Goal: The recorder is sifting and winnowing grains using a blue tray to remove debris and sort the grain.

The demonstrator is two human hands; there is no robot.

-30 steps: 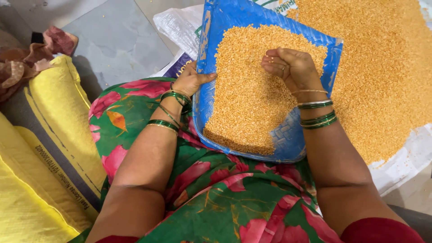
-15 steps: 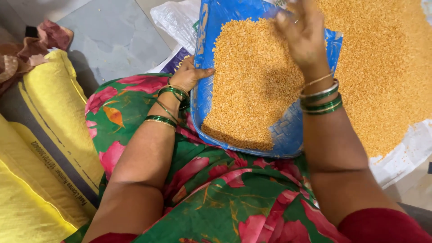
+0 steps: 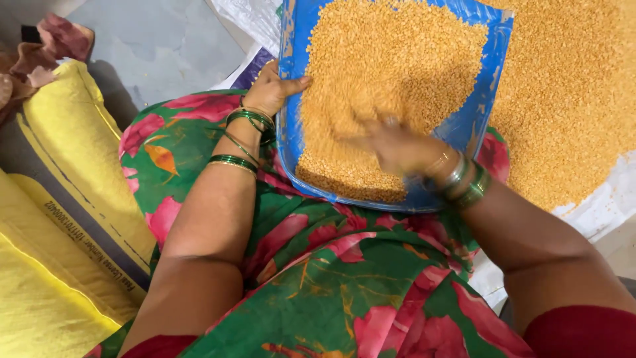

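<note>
- Lap (image 3: 331,292): green cloth with red flowers fills the near view; the tray's near rim rests against it, between the knees.
- Right hand (image 3: 397,147): blurred with motion, lying low over the grain near the tray's near right side. Its fingers point left across the grain, but the blur hides whether they are spread or closed; I cannot tell. Bangles sit at the wrist.
- Left hand (image 3: 271,89): it grips the tray's left rim, thumb hooked over the edge onto the inside, the other fingers hidden under or behind the rim.
- Tray (image 3: 289,139): blue, shallow, worn at the edges, tilted toward the lap.
- Grain (image 3: 391,59): small yellow-orange split pulses, dry and loose, heaped across most of the tray and thickest at the near edge.
- Risk, as I judge it: the grain is banked against the low near rim, so a hard sweep by the right hand, or a slip of the one-handed hold, could spill it onto the lap.
- Heap (image 3: 570,99): more of the same grain spread on a white sheet (image 3: 596,219) right of the tray.
- Sacks (image 3: 59,199): yellow, lying to the left.
</note>
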